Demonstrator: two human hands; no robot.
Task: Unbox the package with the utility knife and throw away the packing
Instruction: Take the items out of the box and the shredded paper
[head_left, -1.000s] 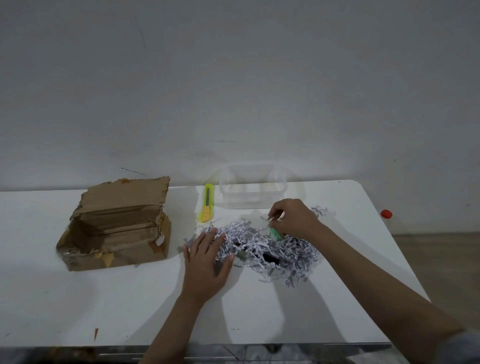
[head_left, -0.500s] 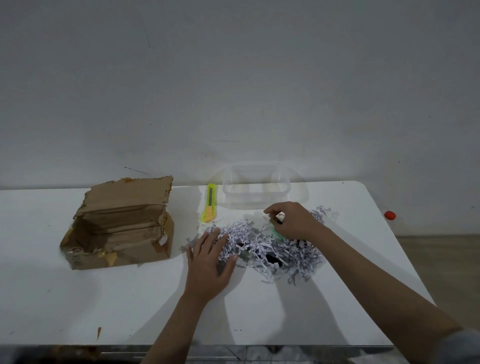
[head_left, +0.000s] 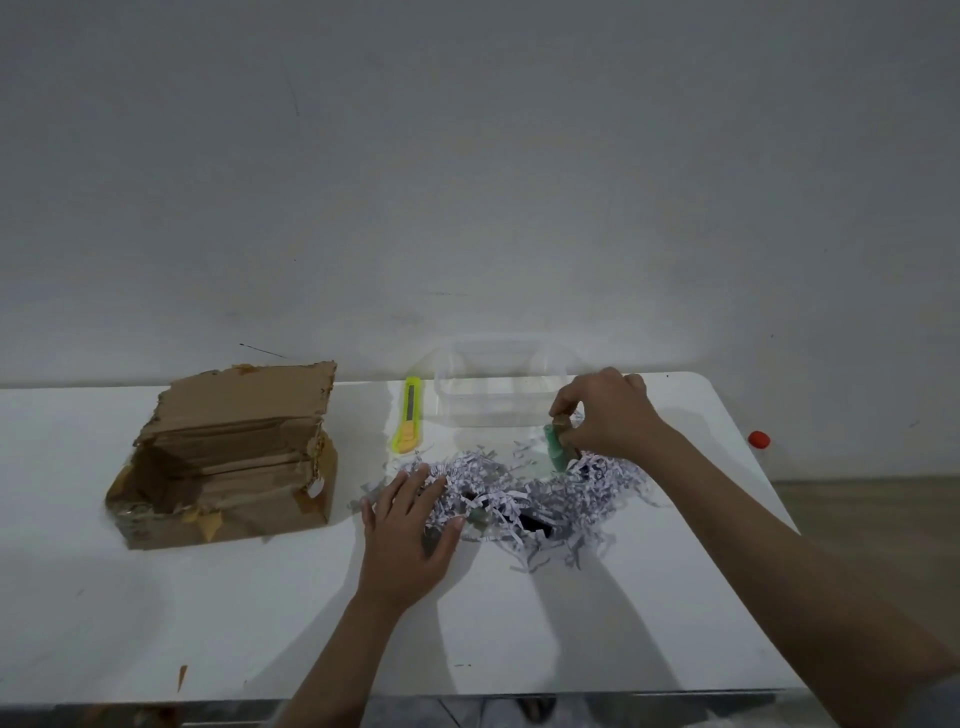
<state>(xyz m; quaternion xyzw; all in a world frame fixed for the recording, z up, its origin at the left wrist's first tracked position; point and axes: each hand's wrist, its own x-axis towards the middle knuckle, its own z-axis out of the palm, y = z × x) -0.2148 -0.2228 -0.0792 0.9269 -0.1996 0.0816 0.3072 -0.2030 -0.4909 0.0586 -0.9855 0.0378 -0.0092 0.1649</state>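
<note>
My right hand (head_left: 610, 413) pinches a small green item (head_left: 555, 448), its grip curled round the top, at the far edge of the shredded paper packing (head_left: 524, 496). My left hand (head_left: 408, 530) lies flat with fingers spread, pressing the near left edge of that pile on the tabletop (head_left: 156, 613). The utility knife (head_left: 409, 415) rests beyond the pile, beside a clear plastic container (head_left: 496, 387). The opened cardboard box (head_left: 228, 457) sits well to the left.

left hand (head_left: 410, 525) flat, fingers spread | right hand (head_left: 605, 413) pinching
</note>
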